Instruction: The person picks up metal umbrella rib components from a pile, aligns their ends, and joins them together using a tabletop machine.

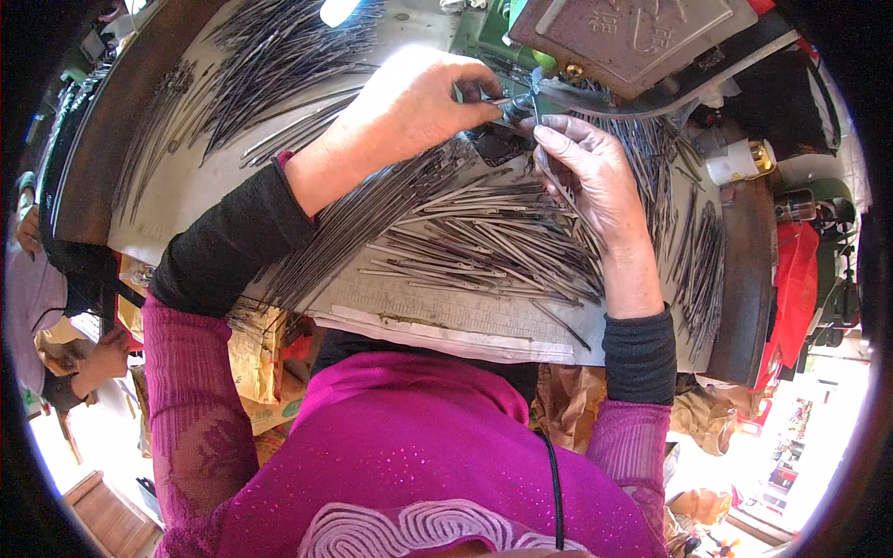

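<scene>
My left hand (409,107) reaches in over the table with thumb and fingers pinched beside a machine's dark working point (517,108). A small piece seems to sit at its fingertips, too small to name. My right hand (600,177) is closed on a thin metal strip (562,186), which slants down along the palm. Both hands meet close to the green machine (479,33). Below them, many slender dark strips (484,228) lie spread in loose layers, and a long bundle of dark rods (358,223) runs under my left forearm.
More dark strips (279,65) are heaped at the far left, others (698,270) at the right. A heavy metal cover (633,37) overhangs the far side. A white cylinder (735,163) and red cloth (791,279) stand beyond the right edge. Another person's hand (102,358) shows at far left.
</scene>
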A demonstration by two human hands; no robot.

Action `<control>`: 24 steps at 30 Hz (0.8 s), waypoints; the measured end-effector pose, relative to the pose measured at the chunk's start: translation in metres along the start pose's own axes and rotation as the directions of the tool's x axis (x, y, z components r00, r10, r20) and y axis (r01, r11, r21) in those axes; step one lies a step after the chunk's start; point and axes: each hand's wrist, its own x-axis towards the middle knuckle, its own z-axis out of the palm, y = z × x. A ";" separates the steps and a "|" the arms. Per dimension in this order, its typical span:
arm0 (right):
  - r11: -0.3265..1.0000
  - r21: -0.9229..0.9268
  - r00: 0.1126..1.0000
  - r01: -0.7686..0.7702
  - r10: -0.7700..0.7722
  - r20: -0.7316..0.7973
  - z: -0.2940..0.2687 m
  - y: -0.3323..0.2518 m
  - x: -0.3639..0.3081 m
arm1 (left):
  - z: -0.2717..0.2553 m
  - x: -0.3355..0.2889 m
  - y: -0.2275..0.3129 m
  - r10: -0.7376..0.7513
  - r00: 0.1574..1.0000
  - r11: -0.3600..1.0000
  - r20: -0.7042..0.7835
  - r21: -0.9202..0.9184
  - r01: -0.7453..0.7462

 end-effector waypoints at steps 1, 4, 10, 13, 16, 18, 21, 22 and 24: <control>1.000 -0.008 1.000 -0.007 0.007 -0.001 0.001 -0.001 -0.001 | 0.000 0.000 0.000 -0.002 1.000 1.000 -0.001 0.003 0.002; 1.000 0.008 1.000 -0.016 0.016 0.007 0.001 -0.002 -0.002 | 0.002 -0.001 -0.001 -0.011 1.000 1.000 -0.012 -0.013 0.011; 0.998 0.052 0.999 -0.035 0.033 0.025 0.002 -0.001 -0.002 | 0.003 -0.002 -0.002 0.014 1.000 1.000 -0.027 0.022 -0.014; 0.998 0.053 0.999 -0.037 0.035 0.023 0.000 0.001 -0.001 | 0.005 -0.002 -0.003 0.000 1.000 1.000 -0.026 0.019 0.001; 0.997 0.064 0.999 -0.041 0.039 0.036 0.001 0.001 -0.001 | 0.008 -0.002 -0.006 0.016 0.999 0.999 -0.031 0.035 -0.015; 0.996 0.077 0.998 -0.048 0.044 0.043 0.002 0.000 -0.001 | 0.008 -0.003 -0.006 0.023 0.999 0.998 -0.030 0.055 -0.021; 0.996 0.079 0.999 -0.048 0.047 0.016 0.003 0.001 -0.002 | 0.006 -0.004 0.000 0.047 0.998 0.992 -0.029 0.118 -0.044; 0.997 0.070 0.999 -0.043 0.042 0.011 0.003 0.002 -0.002 | 0.005 -0.005 0.002 0.065 0.997 0.985 -0.030 0.162 -0.059; 0.997 0.060 0.999 -0.038 0.038 0.008 0.002 0.003 -0.002 | 0.007 -0.006 0.001 0.168 0.983 0.959 -0.073 0.245 -0.145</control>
